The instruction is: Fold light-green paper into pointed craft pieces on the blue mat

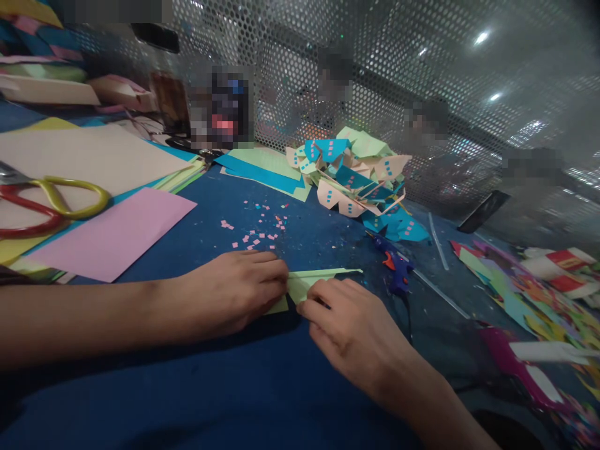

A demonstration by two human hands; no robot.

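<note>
A pale green piece of paper [302,284] with a folded upper edge lies on the blue tabletop between my hands. My left hand [246,284] is closed over its left part, fingertips pressed down and mostly hidden from view. At the lower right of the paper, the curled fingers of my right hand [349,319] grip it. Small pink paper squares [255,237] are scattered just beyond my left hand. Farther back sits a pile of folded paper shapes [356,178] in cream, blue and green, with little coloured squares stuck on them.
Scissors [75,199] with red and yellow handles rest on stacked paper at left, near a pink sheet [117,234]. To the right lie a blue glue gun [398,269], clear glue sticks [438,240] and a magenta tool [520,369]. A perforated metal screen [281,62] stands behind.
</note>
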